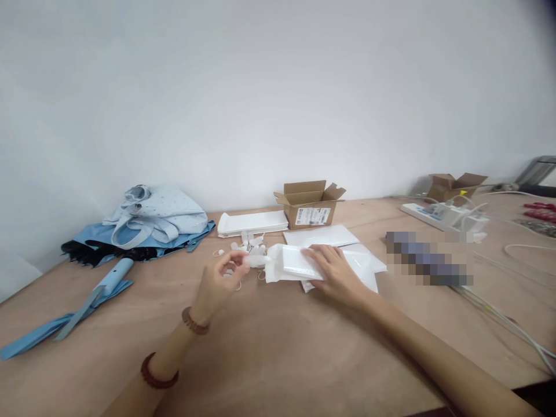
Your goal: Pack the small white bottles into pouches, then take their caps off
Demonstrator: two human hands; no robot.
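Note:
My left hand [222, 277] is closed in a pinch on a small translucent white piece [256, 260], whose exact kind is unclear. The piece reaches to the left end of a flat white packet [299, 263], which has a crinkled, opened-looking end. My right hand [333, 270] grips that packet from above, thumb and fingers pressed over its right part. Just beyond my left hand lies a loose heap of small white pieces with thin cord loops [256, 239]. Flat white sheets or envelopes [324, 234] lie behind and under my right hand.
A stack of white envelopes [254, 223] and an open cardboard box [310, 211] stand near the wall. At left are a light blue bag [174, 208] and a folded blue umbrella [110, 281]. On the right lie a power strip [423, 215], cables and a pixelated object [425, 259].

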